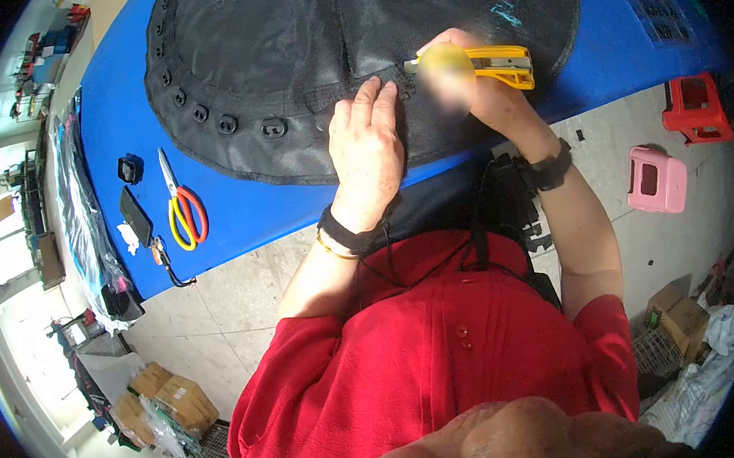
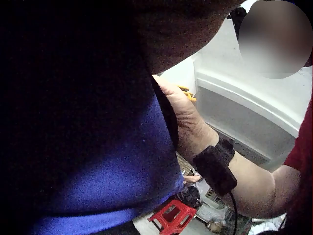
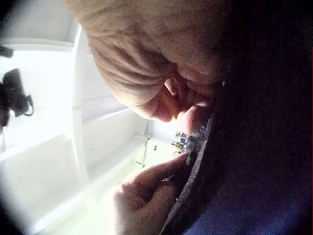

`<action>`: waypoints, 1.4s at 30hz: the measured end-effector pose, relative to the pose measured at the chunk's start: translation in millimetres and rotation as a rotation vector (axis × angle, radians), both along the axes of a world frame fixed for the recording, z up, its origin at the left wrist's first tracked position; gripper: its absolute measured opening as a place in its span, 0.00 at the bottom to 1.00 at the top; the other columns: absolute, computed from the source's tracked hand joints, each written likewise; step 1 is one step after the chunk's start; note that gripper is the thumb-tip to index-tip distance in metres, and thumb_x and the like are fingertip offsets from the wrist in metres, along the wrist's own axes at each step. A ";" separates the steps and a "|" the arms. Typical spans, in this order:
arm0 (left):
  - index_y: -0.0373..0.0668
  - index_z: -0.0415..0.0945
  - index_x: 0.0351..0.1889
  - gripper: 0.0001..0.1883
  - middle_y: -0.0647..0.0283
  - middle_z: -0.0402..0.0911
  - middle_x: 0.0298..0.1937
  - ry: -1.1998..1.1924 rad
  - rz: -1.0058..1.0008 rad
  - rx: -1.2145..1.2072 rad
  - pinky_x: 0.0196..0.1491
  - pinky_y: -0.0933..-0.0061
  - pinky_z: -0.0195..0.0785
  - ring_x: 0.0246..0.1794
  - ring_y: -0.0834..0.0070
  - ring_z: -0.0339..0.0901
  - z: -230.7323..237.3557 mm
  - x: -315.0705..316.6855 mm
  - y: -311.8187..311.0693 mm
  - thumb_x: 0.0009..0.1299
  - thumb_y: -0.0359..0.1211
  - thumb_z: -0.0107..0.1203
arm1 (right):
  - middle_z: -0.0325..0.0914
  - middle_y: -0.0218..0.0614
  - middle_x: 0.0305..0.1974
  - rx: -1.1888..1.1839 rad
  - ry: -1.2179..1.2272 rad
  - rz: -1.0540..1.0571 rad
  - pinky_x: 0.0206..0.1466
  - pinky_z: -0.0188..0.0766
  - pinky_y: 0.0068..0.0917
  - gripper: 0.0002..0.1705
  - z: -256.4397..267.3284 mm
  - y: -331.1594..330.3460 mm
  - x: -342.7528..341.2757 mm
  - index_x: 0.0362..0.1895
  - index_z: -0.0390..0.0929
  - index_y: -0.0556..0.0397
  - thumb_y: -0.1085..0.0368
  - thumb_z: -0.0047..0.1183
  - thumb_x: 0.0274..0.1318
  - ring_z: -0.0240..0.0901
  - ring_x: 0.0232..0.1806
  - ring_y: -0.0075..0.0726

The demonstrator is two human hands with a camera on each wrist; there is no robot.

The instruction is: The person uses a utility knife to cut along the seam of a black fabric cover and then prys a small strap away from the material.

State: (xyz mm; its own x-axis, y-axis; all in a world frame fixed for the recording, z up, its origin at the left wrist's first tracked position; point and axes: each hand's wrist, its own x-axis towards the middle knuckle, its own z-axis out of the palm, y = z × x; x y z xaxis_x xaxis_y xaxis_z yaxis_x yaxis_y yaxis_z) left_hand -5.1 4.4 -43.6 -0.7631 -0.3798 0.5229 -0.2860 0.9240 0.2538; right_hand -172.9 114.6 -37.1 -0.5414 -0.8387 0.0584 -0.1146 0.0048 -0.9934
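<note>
A round black mesh sheet (image 1: 285, 30) with a row of black plastic buckles along its rim lies on the blue table (image 1: 238, 212). My left hand (image 1: 367, 148) rests on the sheet near its front edge, fingers extended at a black strip. Just right of it, my right hand (image 1: 494, 101) grips a yellow-handled tool (image 1: 505, 66) with a metal inner part, which looks like thread snips. Its metal tip points left, right by the left fingertips. A blurred patch hides part of the right fingers. In the right wrist view, a yellow handle (image 3: 169, 104) shows inside the curled right fingers.
Scissors (image 1: 184, 212) with red and yellow handles lie left of the sheet, beside a dark flat case (image 1: 136, 216) and a small black piece (image 1: 130, 169). Plastic-wrapped material (image 1: 88, 197) lines the table's left end. Red (image 1: 697, 110) and pink (image 1: 657, 179) stools stand on the floor at right.
</note>
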 end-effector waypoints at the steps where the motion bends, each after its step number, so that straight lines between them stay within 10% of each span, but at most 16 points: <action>1: 0.43 0.84 0.54 0.19 0.59 0.85 0.56 -0.002 0.004 0.000 0.50 0.62 0.76 0.44 0.59 0.79 0.3 0.1 0.3 0.65 0.22 0.55 | 0.75 0.22 0.32 0.005 0.004 0.003 0.32 0.73 0.19 0.07 -0.4 0.7 -0.6 0.48 0.76 0.46 0.63 0.54 0.69 0.73 0.29 0.15; 42: 0.40 0.83 0.47 0.13 0.57 0.86 0.53 -0.042 0.001 -0.009 0.52 0.62 0.74 0.44 0.58 0.80 8.3 1.1 -4.2 0.67 0.22 0.54 | 0.74 0.23 0.29 0.130 0.009 0.019 0.26 0.68 0.18 0.06 5.3 12.7 0.6 0.44 0.74 0.46 0.61 0.53 0.67 0.70 0.25 0.14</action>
State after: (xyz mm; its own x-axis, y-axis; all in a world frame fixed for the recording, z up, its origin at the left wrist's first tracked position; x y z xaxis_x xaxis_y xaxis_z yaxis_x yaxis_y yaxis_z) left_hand -4.0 0.2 -35.3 -0.7839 -0.3761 0.4940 -0.2974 0.9259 0.2329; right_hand -172.3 127.3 -31.9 -0.5251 -0.8497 -0.0472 -0.1245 0.1315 -0.9835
